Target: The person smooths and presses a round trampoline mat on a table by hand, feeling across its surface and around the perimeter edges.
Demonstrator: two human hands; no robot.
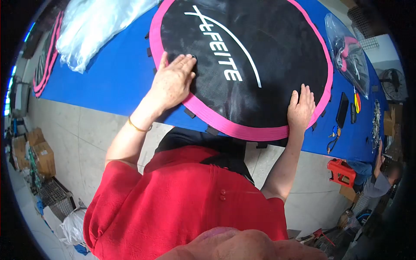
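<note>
Hands flat on a round black mat (255, 56), pink-bordered, white "FEITE" lettering on top. Mat position: lying on the blue table (117, 82), near edge overhanging slightly toward the body.

Left hand (173, 82): palm down, fingers extended and together, pressing on the black surface just inside the pink border (216, 119) at the mat's left side. Nothing grasped; hand flat and unclenched. Thin gold bangle (138, 127) on the wrist.

Right hand (301, 108): palm down on the pink border at the near right edge, fingers straight and pointing away from the body. Nothing grasped; hand flat and unclenched.

Small black tabs (189, 113) projecting from under the border along the near edge.

Surroundings: clear plastic sheet (95, 26) on the far left of the table; clear bag with pink contents (349, 52) at the right; dark phone-like object (342, 109) and small tools near the right edge. Red stool (341, 172) on the tiled floor at right. Cardboard boxes (39, 156) on the floor at left. Red garment covering the torso below.
</note>
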